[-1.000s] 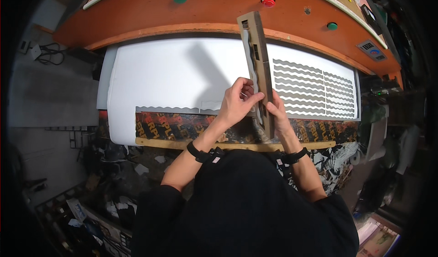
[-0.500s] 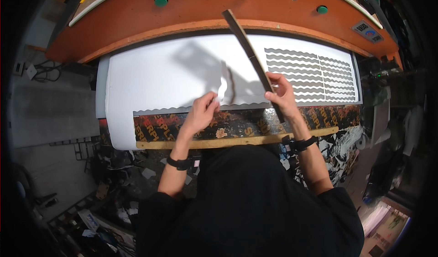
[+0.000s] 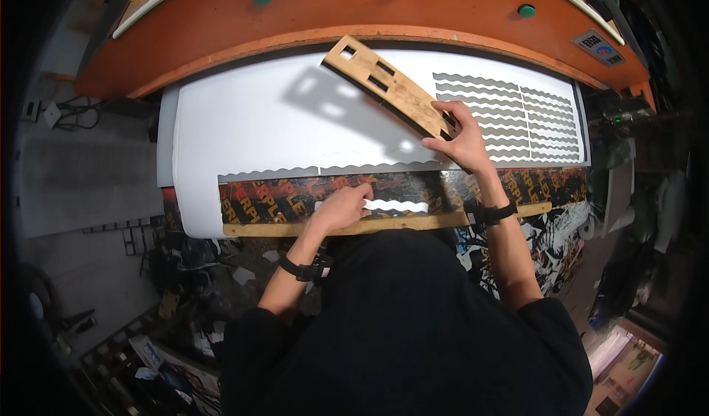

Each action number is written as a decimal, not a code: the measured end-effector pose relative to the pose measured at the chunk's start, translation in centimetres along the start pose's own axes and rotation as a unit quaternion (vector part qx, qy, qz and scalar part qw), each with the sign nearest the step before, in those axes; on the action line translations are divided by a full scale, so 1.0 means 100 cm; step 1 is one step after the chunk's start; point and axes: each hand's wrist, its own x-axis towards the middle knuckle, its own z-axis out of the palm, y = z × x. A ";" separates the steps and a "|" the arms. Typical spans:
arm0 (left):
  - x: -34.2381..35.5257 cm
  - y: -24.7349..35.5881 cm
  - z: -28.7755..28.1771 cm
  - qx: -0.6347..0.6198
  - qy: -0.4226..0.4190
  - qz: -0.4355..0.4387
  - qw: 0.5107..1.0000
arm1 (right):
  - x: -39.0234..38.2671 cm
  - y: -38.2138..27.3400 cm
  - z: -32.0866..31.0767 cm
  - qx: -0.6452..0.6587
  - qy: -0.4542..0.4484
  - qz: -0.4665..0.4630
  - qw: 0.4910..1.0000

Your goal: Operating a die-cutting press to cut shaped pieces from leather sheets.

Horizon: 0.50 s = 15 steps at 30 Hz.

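Above the white sheet [image 3: 244, 113], a wooden block [image 3: 405, 89] hung aslant in the right hand [image 3: 465, 141], whose thumb and fingers were closed on its near end. The far end pointed away to the left with nothing under it, and the shadow on the sheet stood apart from the block. That one-ended hold looked like the likeliest source of trouble: a slack thumb or a turned wrist could let the free end dip and dent or scuff the paper. Lower down, over the dark printed board [image 3: 284, 198] at the table's front, the left hand [image 3: 345, 207] was bent narrow at one end of a white wavy strip [image 3: 402, 207]; whether the fingers pinched it or only rested on it, I could not tell. The strip lay just beside the wooden batten [image 3: 413, 224], and, seeming thin, it might crease if tugged or slide over the front edge if brushed by the forearm.

The block was long, flat and pale brown on its upper face, with dark sides and several square and oblong openings, two of them paired side by side. The strip was bright white, scalloped along its edges, with its left part hidden by the hand.
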 end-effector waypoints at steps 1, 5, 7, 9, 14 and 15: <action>-0.002 -0.001 0.007 -0.006 0.007 0.026 1.000 | 0.003 -0.006 0.003 -0.038 -0.008 0.013 0.999; -0.014 0.004 0.027 0.001 0.078 0.109 0.991 | 0.007 -0.014 0.014 -0.137 -0.007 -0.024 0.990; -0.020 0.008 0.028 -0.003 0.165 0.178 0.970 | 0.006 -0.008 0.020 -0.157 -0.026 -0.055 0.986; -0.023 0.009 0.016 -0.010 0.267 0.184 0.946 | 0.006 0.003 0.025 -0.159 -0.060 -0.095 0.981; -0.041 -0.039 -0.035 0.038 0.537 0.112 0.836 | 0.003 0.008 0.031 -0.170 -0.098 -0.137 0.971; -0.040 -0.044 -0.049 0.035 0.522 0.094 0.847 | 0.004 0.011 0.032 -0.176 -0.095 -0.135 0.970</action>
